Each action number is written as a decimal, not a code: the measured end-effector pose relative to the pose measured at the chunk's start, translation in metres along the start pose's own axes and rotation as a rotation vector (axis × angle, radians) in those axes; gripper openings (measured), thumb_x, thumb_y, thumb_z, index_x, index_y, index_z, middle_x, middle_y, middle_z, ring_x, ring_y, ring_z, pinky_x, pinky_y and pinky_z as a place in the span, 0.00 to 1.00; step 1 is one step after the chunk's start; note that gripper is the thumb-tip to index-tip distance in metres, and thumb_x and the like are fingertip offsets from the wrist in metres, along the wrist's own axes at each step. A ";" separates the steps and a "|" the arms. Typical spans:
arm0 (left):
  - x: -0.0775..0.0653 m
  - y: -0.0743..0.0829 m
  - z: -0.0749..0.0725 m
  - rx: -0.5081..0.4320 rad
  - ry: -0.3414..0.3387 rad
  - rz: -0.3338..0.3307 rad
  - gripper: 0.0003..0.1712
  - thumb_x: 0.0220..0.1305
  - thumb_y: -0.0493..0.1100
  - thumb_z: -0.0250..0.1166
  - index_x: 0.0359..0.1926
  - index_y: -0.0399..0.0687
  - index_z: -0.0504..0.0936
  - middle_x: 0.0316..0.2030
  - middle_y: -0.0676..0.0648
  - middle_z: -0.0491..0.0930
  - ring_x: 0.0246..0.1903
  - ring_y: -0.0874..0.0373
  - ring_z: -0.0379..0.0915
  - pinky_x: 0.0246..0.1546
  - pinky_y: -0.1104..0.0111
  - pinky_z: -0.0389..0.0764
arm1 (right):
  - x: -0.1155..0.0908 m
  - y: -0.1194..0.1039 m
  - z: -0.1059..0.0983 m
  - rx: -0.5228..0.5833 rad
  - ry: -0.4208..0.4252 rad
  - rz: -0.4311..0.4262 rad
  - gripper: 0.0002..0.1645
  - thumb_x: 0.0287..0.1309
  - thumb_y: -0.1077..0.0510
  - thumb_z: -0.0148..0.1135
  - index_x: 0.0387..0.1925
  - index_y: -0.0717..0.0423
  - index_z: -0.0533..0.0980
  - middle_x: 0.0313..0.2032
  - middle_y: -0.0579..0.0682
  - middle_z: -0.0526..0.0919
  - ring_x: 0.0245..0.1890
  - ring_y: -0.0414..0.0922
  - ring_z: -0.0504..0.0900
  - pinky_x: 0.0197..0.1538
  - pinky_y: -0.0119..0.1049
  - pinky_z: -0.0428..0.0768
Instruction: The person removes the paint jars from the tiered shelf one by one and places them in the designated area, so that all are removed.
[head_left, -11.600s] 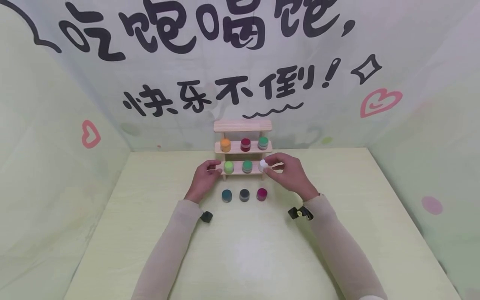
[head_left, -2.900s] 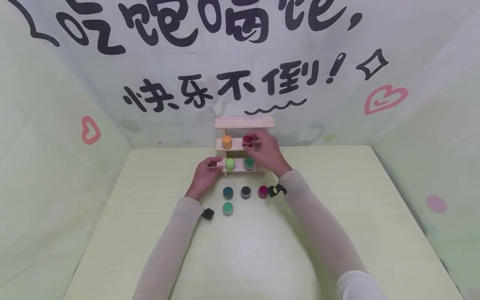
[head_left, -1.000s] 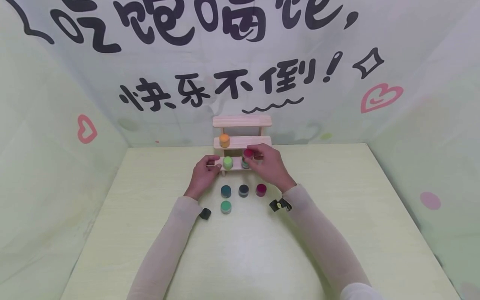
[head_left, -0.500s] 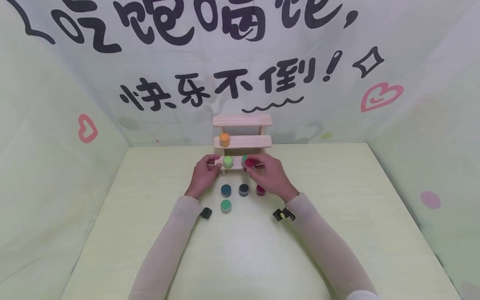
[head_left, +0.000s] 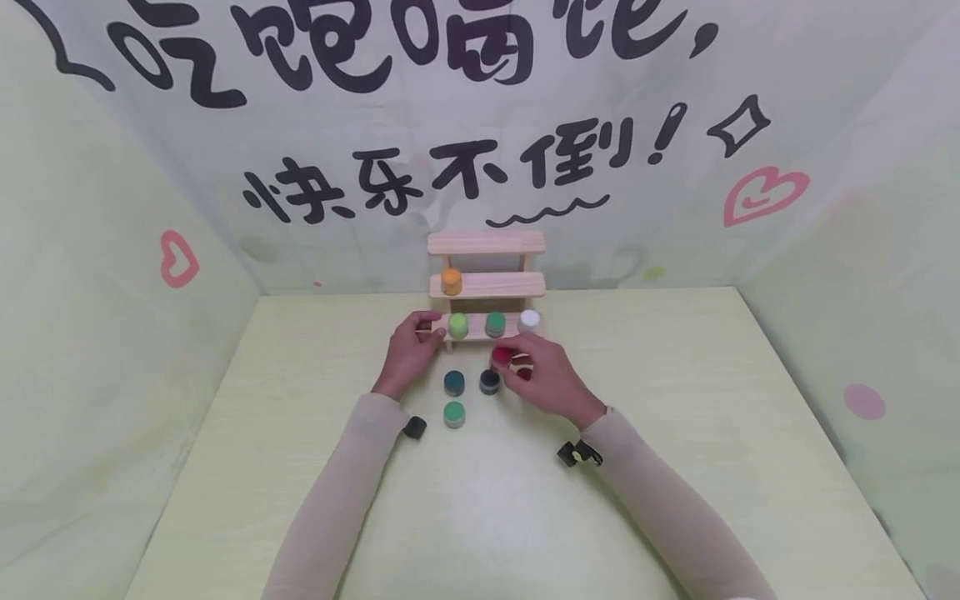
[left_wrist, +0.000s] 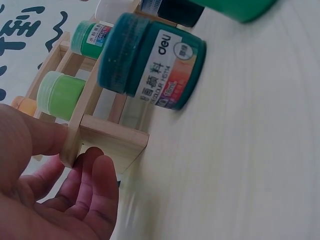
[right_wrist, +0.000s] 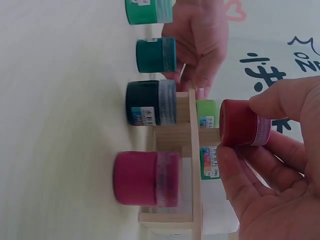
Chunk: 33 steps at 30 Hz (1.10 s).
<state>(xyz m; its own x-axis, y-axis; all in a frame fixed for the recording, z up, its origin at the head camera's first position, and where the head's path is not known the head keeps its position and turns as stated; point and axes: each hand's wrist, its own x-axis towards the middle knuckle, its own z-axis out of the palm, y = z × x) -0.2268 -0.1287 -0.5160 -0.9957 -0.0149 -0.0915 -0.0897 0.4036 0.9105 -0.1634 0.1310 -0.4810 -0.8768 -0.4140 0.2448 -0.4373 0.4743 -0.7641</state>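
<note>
My right hand point(head_left: 551, 375) pinches a small red paint jar point(right_wrist: 237, 122) between thumb and fingers. It holds the jar in front of a wooden three-step rack point(head_left: 487, 285), above the row of jars on the table. The thumb and fingers of my left hand point(head_left: 407, 354) grip the left end of the rack's lowest step point(left_wrist: 75, 135). On that step stand a light green jar point(head_left: 457, 326), a green jar point(head_left: 495, 324) and a white jar point(head_left: 529, 322). An orange jar point(head_left: 451, 282) stands at the left of the middle step.
On the table before the rack stand a teal jar point(left_wrist: 155, 62), a dark blue-black jar point(right_wrist: 150, 102) and a magenta jar point(right_wrist: 145, 178), largely covered by my right hand in the head view. A second green jar point(head_left: 453, 414) stands nearer. Behind rises a printed cloth backdrop point(head_left: 337, 250).
My right hand has taken the red jar from the middle step and brought it down and forward. Earlier, the green jar went from that step to the table. My left hand keeps its place.
</note>
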 end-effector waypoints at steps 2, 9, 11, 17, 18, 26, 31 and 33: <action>0.000 0.000 0.000 0.001 0.001 0.003 0.20 0.71 0.49 0.64 0.61 0.54 0.76 0.54 0.46 0.78 0.50 0.50 0.79 0.52 0.57 0.82 | -0.004 0.001 0.001 -0.003 -0.015 -0.002 0.21 0.61 0.58 0.70 0.56 0.48 0.80 0.48 0.43 0.82 0.46 0.42 0.85 0.48 0.43 0.88; -0.001 0.002 0.000 -0.009 -0.004 0.018 0.20 0.71 0.48 0.64 0.61 0.53 0.77 0.55 0.45 0.78 0.51 0.50 0.79 0.53 0.57 0.81 | -0.016 0.006 0.006 -0.029 -0.039 -0.019 0.23 0.59 0.61 0.70 0.56 0.55 0.80 0.46 0.42 0.82 0.42 0.40 0.84 0.46 0.38 0.87; -0.001 0.003 0.000 -0.004 -0.009 0.015 0.20 0.71 0.48 0.63 0.61 0.53 0.77 0.55 0.45 0.78 0.51 0.50 0.79 0.54 0.57 0.81 | -0.019 0.006 0.008 -0.033 -0.053 -0.027 0.23 0.57 0.62 0.71 0.56 0.56 0.80 0.46 0.42 0.83 0.42 0.39 0.83 0.45 0.38 0.87; -0.002 0.005 0.000 0.004 -0.001 -0.001 0.19 0.71 0.48 0.63 0.61 0.54 0.77 0.55 0.45 0.77 0.51 0.50 0.78 0.54 0.56 0.81 | -0.027 0.007 0.014 -0.030 -0.097 -0.061 0.23 0.56 0.63 0.72 0.55 0.57 0.81 0.47 0.44 0.84 0.45 0.38 0.83 0.50 0.39 0.86; -0.002 0.005 0.000 0.004 0.000 -0.001 0.19 0.71 0.48 0.63 0.61 0.54 0.77 0.55 0.45 0.77 0.51 0.50 0.78 0.54 0.56 0.81 | -0.028 0.006 0.015 -0.033 -0.105 -0.067 0.23 0.56 0.63 0.72 0.55 0.58 0.81 0.47 0.44 0.84 0.45 0.38 0.83 0.50 0.39 0.86; -0.001 0.003 0.000 -0.001 -0.009 0.006 0.19 0.71 0.48 0.63 0.61 0.53 0.77 0.55 0.45 0.77 0.50 0.50 0.77 0.52 0.57 0.81 | -0.034 0.003 0.021 -0.104 -0.206 -0.032 0.23 0.56 0.61 0.72 0.55 0.55 0.81 0.46 0.43 0.84 0.45 0.38 0.82 0.50 0.32 0.85; -0.002 0.004 0.000 -0.003 -0.008 0.007 0.19 0.72 0.48 0.63 0.61 0.53 0.77 0.55 0.45 0.77 0.51 0.50 0.77 0.54 0.56 0.80 | -0.035 0.002 0.025 -0.148 -0.244 -0.029 0.22 0.58 0.61 0.72 0.55 0.54 0.81 0.46 0.45 0.84 0.45 0.38 0.83 0.50 0.30 0.84; -0.002 0.004 0.000 -0.002 -0.007 0.007 0.20 0.72 0.48 0.62 0.61 0.53 0.76 0.56 0.45 0.77 0.51 0.50 0.77 0.54 0.57 0.80 | -0.035 0.003 0.026 -0.153 -0.255 -0.029 0.21 0.58 0.61 0.72 0.54 0.54 0.81 0.46 0.45 0.84 0.45 0.37 0.83 0.50 0.28 0.84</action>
<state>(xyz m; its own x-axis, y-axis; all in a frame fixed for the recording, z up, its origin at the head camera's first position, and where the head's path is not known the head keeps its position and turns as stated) -0.2248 -0.1270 -0.5120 -0.9961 -0.0054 -0.0878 -0.0826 0.4021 0.9118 -0.1283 0.1265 -0.5076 -0.7936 -0.6014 0.0927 -0.5035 0.5634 -0.6551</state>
